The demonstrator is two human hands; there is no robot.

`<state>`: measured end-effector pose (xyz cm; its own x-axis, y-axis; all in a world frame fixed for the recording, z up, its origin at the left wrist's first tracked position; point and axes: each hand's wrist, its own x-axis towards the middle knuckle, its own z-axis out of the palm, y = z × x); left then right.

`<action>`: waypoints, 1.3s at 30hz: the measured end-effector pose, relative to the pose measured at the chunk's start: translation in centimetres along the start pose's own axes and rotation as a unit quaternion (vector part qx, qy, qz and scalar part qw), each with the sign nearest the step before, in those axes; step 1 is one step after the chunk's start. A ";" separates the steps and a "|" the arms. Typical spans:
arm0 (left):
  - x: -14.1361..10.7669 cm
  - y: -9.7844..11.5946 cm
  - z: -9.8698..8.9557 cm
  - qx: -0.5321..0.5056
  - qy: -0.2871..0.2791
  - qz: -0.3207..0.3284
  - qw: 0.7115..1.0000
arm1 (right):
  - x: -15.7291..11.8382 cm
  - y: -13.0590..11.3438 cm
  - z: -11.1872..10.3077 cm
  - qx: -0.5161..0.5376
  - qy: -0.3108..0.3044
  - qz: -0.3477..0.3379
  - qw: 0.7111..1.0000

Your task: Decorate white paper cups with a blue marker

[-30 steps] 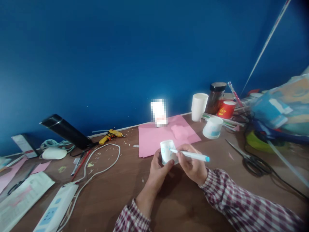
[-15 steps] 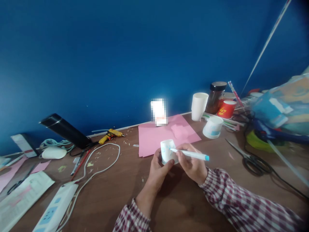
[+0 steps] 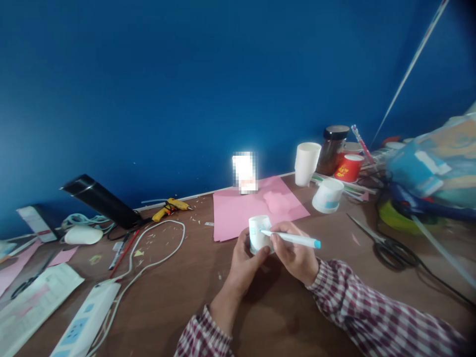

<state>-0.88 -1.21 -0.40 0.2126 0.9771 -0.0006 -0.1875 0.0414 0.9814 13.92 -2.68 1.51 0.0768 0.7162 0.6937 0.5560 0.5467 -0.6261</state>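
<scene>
My left hand [image 3: 246,260] is wrapped round a white paper cup [image 3: 259,237] with light blue marks on its side. Between the fingers of my right hand [image 3: 296,253] is a white marker [image 3: 299,239] with a light blue end; its tip meets the side of the cup or is very near it. Just behind the cup lie sheets of pink paper [image 3: 232,210]. An upside-down white cup [image 3: 328,195] with a blue patch stands to the right of the paper.
Scissors [image 3: 386,245] lie at the right, near a plastic bag [image 3: 435,158]. Tall white cups [image 3: 307,163], a dark jar [image 3: 333,148] and a red cup [image 3: 349,167] stand behind. Leftward are a yellow glue gun [image 3: 171,208], a black bottle [image 3: 102,201] and a power strip [image 3: 87,320].
The held cup has turned or shifted very slightly to the right. The marker has moved a little, its blue end slightly to the left. Everything else looks the same.
</scene>
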 end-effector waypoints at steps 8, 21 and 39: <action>0.0 0.0 0.0 -0.005 0.002 -0.001 1.000 | 0.1 0.1 0.0 0.002 0.002 -0.004 1.000; 0.1 -0.2 0.0 0.006 0.017 -0.005 1.000 | 0.1 0.0 0.0 0.001 -0.001 0.000 1.000; 0.0 0.0 0.1 -0.005 0.032 -0.007 0.999 | 0.2 0.0 0.0 -0.006 0.003 0.003 1.000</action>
<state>-0.82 -1.20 -0.34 0.1540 0.9877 -0.0270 -0.1941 0.0571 0.9793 13.97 -2.54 1.62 0.0849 0.7174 0.6915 0.5648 0.5371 -0.6265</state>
